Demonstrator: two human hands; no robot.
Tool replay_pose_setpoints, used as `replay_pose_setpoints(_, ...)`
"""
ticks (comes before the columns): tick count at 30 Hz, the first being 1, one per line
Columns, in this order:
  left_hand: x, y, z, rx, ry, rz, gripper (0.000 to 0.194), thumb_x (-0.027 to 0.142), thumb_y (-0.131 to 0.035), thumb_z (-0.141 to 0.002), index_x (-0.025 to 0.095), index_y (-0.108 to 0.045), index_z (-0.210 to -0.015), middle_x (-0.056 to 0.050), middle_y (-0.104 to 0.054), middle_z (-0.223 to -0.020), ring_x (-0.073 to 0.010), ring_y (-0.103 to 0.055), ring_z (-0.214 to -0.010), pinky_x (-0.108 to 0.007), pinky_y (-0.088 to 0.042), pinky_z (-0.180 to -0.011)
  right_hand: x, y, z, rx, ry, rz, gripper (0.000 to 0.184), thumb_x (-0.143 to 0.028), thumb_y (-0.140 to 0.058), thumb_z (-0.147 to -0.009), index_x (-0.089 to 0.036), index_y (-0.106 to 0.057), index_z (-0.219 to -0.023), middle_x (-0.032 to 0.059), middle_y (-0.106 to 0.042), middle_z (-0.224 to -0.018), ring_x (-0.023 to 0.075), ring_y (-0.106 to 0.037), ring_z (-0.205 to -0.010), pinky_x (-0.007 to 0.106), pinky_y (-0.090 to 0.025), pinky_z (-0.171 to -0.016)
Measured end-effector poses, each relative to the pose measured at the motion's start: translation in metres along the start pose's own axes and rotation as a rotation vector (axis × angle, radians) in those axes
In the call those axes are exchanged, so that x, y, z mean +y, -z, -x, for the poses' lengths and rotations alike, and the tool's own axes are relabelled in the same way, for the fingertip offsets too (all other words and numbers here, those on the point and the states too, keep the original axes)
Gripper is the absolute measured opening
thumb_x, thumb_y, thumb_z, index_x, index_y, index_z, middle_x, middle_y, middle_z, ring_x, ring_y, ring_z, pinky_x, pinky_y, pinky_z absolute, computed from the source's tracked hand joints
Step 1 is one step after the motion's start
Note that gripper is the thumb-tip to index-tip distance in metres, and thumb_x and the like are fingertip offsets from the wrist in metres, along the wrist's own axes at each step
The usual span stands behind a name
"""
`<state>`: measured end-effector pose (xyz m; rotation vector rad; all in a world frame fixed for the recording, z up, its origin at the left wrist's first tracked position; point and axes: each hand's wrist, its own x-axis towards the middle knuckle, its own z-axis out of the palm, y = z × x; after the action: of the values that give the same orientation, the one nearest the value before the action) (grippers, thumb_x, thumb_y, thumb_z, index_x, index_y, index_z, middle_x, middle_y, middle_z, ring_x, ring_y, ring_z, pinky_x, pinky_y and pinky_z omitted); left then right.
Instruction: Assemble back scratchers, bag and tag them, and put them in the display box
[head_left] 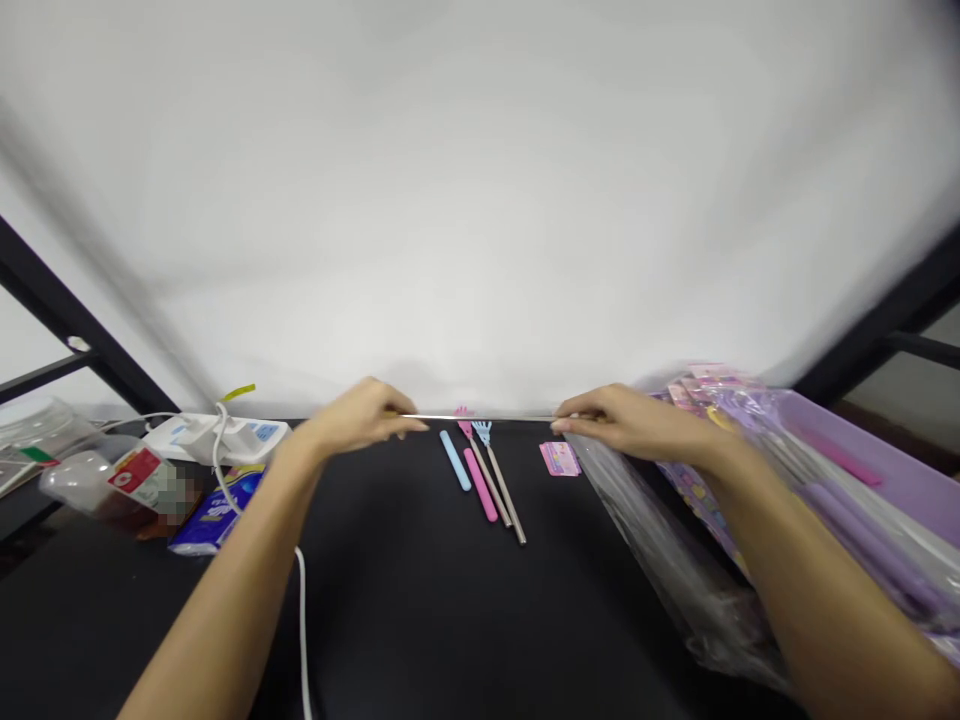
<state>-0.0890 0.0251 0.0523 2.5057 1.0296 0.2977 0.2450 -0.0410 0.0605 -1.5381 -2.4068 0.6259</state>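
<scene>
My left hand (358,415) and my right hand (630,420) each pinch one end of a thin silver rod (484,417) stretched level between them at the far edge of the black table (420,620). A small pink claw shows at the rod's middle. Just below it lie a blue handle (454,460), a pink handle (480,485) and two small claw-ended metal sticks, one pink (486,475), one blue (501,483). A small pink card (559,458) rests near my right hand.
Clear plastic bags (660,560) and a purple bin (862,470) of packaged items sit at the right. At the left are a white power strip (225,437) with its cable, a plastic bottle (112,482) and a blue packet (214,512). A white wall stands behind.
</scene>
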Motion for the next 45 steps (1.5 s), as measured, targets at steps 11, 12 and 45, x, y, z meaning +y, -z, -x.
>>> replay_pose_setpoints(11, 0.039, -0.019, -0.002, 0.208, -0.132, -0.145, 0.050, 0.048, -0.038, -0.098, 0.016, -0.071, -0.079, -0.001, -0.062, -0.061, -0.0093, -0.047, -0.053, -0.024, -0.032, -0.055, -0.012, -0.004, -0.010, 0.057, -0.039, 0.077, 0.051, -0.065, -0.046, -0.085, -0.019, -0.058, -0.066, -0.0013, -0.045, -0.059, 0.0120, -0.036, -0.055, 0.026, -0.024, -0.051)
replay_pose_setpoints(12, 0.033, -0.016, -0.001, 0.225, -0.091, -0.155, 0.052, 0.050, -0.038, -0.097, 0.015, -0.070, -0.076, -0.001, -0.060, -0.058, -0.0091, -0.046, -0.051, -0.024, -0.032, -0.054, -0.010, -0.001, -0.008, 0.077, -0.059, 0.107, 0.052, -0.067, -0.048, -0.083, -0.020, -0.056, -0.063, -0.0017, -0.043, -0.057, 0.0117, -0.034, -0.054, 0.026, -0.023, -0.051)
replay_pose_setpoints(45, 0.013, -0.007, 0.002, 0.788, 0.126, -0.755, 0.045, 0.033, -0.040, -0.095, 0.018, -0.055, -0.056, -0.004, -0.059, -0.052, -0.0150, -0.053, -0.050, -0.029, -0.023, -0.054, 0.027, -0.015, -0.019, 0.339, -0.370, 0.381, 0.032, -0.049, -0.050, -0.081, -0.022, -0.058, -0.066, 0.0050, -0.059, -0.061, 0.0203, -0.054, -0.062, 0.029, -0.030, -0.055)
